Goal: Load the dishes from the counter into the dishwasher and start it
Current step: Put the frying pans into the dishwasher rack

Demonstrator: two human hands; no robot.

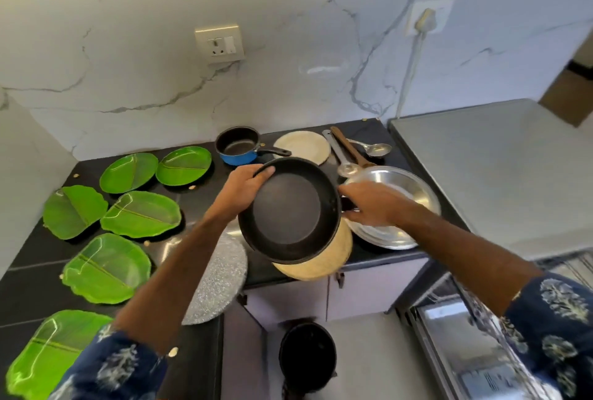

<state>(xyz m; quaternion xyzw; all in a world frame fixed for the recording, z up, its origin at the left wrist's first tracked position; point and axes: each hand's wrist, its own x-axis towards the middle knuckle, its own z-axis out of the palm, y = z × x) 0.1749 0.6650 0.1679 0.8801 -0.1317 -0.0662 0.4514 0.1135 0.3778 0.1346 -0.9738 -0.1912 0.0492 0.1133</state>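
Dishes lie spread over a black surface [199,204] that runs along a white marbled wall [288,47]; beside it on the right stands a grey appliance top [500,175], and below that an open dishwasher [465,351] with a shiny inner door shows at the lower right. Six green leaf-shaped plates [107,268] cover the left part of the surface. A stack of steel plates [404,207] sits at the right edge, partly under the right forearm. A black frying pan [288,210] is held in the air above the front edge of the surface, tilted toward the camera. The left hand [240,189] grasps its far-left rim, thumb curled over the edge. The right hand [369,202] is at the handle side of the pan, fingers extended toward it; whether that grip is closed round the handle cannot be told. A tan round board [321,258] shows under the pan, a speckled grey disc [218,277] lies just left of it. Near the wall stand a blue saucepan [239,146], a pale round plate [303,146], a wooden spatula [351,148] and a steel spoon [373,148]. A black pan [306,354] rests on the floor below.
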